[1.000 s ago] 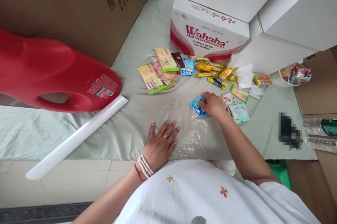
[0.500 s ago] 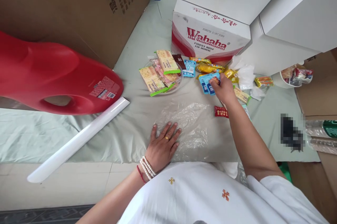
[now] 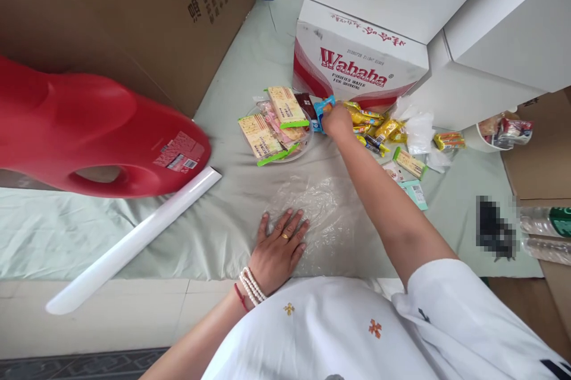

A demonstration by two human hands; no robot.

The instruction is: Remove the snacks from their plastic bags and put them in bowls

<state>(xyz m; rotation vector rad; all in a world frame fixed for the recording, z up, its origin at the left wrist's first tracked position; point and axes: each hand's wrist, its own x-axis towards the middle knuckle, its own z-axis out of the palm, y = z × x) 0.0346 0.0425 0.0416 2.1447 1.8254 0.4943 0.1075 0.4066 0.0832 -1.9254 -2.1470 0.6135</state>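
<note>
My left hand (image 3: pixel 275 252) lies flat with fingers spread, on the edge of a clear plastic sheet (image 3: pixel 328 213). My right hand (image 3: pixel 338 123) is closed on blue snack packets (image 3: pixel 322 107), beside the right rim of a round clear plate (image 3: pixel 311 141). Cracker packs (image 3: pixel 285 105) with green ends and pink-wrapped pieces are piled on that plate, and a dark brown packet (image 3: pixel 306 104) sits at its back right. How many blue packets are under my fingers is hidden. Yellow-wrapped snacks (image 3: pixel 387 129) lie just right of my right hand.
A Wahaba-style carton printed "Wahaha" (image 3: pixel 357 65) stands behind the snacks. To the left are a red plastic jug (image 3: pixel 134 124) and a white curved strip (image 3: pixel 134 243). Further right are a white plastic bag (image 3: pixel 419 130), a cracker pack (image 3: pixel 409 163) and a white cup (image 3: pixel 484 137) of snacks.
My right hand has moved left with the blue packets, from the yellow snacks to the plate's right side. My left hand stays flat in place.
</note>
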